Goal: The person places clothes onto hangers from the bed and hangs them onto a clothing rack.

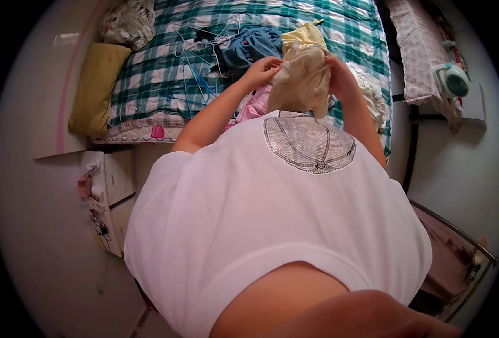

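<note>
Here we have the beige cloth (pixel 301 81) between our fingers, left hand (pixel 262 72) and right hand (pixel 341 80) pinching opposite edges; likely light, limp, best held by upper corners.

Left hand (pixel 262 73) and right hand (pixel 341 79) pinch, apart.

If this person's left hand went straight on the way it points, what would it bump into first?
The left hand would meet the beige cloth first, as its fingertips are at that edge. Beyond, the yellow cloth seems next, though depth is unclear.
</note>
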{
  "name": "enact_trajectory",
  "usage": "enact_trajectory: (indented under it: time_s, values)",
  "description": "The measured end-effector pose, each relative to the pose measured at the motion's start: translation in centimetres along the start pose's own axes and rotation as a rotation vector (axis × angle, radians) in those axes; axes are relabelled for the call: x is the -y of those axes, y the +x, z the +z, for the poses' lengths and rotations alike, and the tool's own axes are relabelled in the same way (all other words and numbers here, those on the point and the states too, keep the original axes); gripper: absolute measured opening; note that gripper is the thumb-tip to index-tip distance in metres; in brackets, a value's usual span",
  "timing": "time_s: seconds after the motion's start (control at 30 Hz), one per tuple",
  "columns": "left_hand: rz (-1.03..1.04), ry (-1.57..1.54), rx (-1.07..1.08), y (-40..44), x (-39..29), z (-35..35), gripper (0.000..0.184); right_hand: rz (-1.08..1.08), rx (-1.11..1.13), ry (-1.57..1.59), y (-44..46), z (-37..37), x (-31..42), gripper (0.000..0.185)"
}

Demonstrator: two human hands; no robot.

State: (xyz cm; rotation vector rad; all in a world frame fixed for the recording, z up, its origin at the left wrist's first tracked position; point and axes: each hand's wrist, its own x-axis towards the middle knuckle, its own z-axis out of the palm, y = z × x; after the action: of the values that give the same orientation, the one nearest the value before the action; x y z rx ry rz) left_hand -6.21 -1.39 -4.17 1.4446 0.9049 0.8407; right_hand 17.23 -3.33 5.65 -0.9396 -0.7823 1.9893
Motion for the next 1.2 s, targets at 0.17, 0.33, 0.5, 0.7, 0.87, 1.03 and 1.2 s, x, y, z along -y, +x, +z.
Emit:
enact_trajectory:
  time_s: [0.17, 0.33, 0.5, 0.7, 0.87, 1.03, 1.2]
  values:
    - [0.062, 0.372, 0.082, 1.0, 1.1, 1.5, 0.033, -0.051, 0.02, 0.005, -1.9, 1.8, 0.0, 0.038]
    - [0.268, 1.106, -0.095, 0.1, 1.5, -0.7, 0.028, -0.158, -0.116, -0.025, -1.4, -2.2, 0.1, 0.034]
    - [0.365, 0.988, 0.053, -0.8, -4.3, -3.0, 0.023, -0.111, -0.41, -0.44, -0.8, -10.1, -0.9, 0.032]
    - [0.314, 0.631, 0.245, 0.1, -8.0, -2.4, 0.023, -0.456, -0.314, -1.057, 0.2, -5.6, -3.8, 0.043]
    - [0.144, 0.265, 0.37, -0.4, -9.0, -1.9, 0.024, -0.323, 0.214, -1.027, 1.0, 1.9, -5.3, 0.042]
    - [0.101, 0.107, 0.335, -1.9, -10.6, -3.8, 0.023, -0.36, 0.405, -1.358, 4.0, -1.2, -10.8, 0.042]
    - [-0.09, 0.43, 0.376, -3.1, -9.7, -7.6, 0.017, -0.479, 0.034, -1.872, 2.8, -4.7, -8.2, 0.015]
